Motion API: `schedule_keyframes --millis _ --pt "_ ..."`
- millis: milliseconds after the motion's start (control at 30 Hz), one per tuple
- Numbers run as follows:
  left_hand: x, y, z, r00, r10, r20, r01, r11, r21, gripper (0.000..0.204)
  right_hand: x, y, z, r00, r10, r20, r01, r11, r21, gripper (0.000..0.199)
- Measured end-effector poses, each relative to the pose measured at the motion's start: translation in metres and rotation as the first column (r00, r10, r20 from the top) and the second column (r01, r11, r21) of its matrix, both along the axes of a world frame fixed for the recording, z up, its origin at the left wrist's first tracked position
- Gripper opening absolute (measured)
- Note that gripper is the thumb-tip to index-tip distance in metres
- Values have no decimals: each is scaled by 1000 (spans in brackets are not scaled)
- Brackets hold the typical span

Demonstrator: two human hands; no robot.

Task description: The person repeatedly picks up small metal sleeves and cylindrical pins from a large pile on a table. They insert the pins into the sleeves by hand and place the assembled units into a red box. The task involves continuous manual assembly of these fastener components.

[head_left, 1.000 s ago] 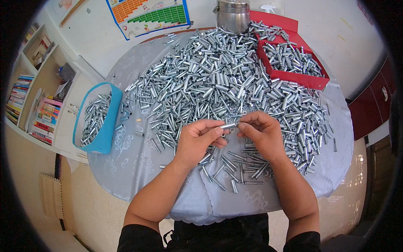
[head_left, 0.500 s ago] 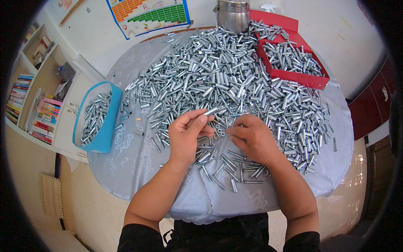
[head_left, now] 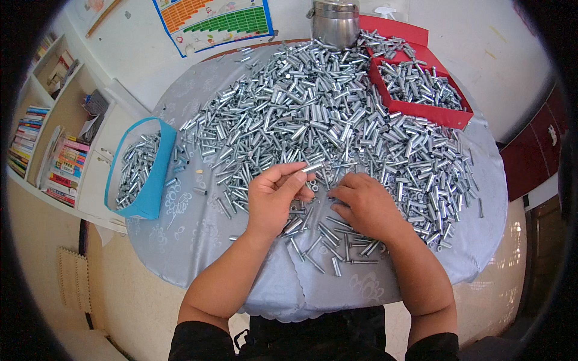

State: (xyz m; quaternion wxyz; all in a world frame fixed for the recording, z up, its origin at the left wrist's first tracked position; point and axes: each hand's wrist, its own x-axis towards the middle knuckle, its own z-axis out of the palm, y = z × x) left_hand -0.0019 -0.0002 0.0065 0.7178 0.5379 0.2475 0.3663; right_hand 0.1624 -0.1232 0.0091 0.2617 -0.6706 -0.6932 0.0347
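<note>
Between the thumb and forefinger of my left hand (head_left: 272, 201) is a shiny metal sleeve (head_left: 313, 168), tilted with its free end toward the right. My right hand (head_left: 370, 204) is curled just beside it, low over the pile, fingertips drawn together; whatever they pinch, if anything, is hidden. A large heap of metal sleeves and bolts (head_left: 301, 114) spreads over the table beyond both hands. Small nuts and washers (head_left: 390, 180) lie among them by my right hand. Several loose bolts (head_left: 331, 234) lie nearer to me, between my forearms.
A blue fabric bin (head_left: 147, 198) full of metal parts stands at the left table edge. At the back right an open red box (head_left: 421, 109) holds more. A steel pot (head_left: 335, 27) stands at the back. A shiny grey cloth (head_left: 198, 253) covers the round table.
My left hand has shifted slightly right and nearer to me, the sleeve still in its fingers. My right hand has moved a little nearer to me, its fingers more curled.
</note>
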Motion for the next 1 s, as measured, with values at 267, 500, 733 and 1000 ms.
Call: schedule_keyframes --millis 267,500,733,1000 --pt "0 -2 -2 993 -101 -62 102 995 17 21 4 2 2 866 -206 -456 246 969 30 12" --pt "0 -2 -3 990 -125 -62 126 992 24 21 7 4 3 396 -137 -908 229 972 -46 12" --pt "0 -2 -1 984 -159 -83 161 986 27 21 0 6 4 317 -100 -943 225 974 -27 19" --pt "-1 -2 -2 983 -155 -96 158 987 29 22 5 3 6 426 -155 -891 171 981 -88 21"
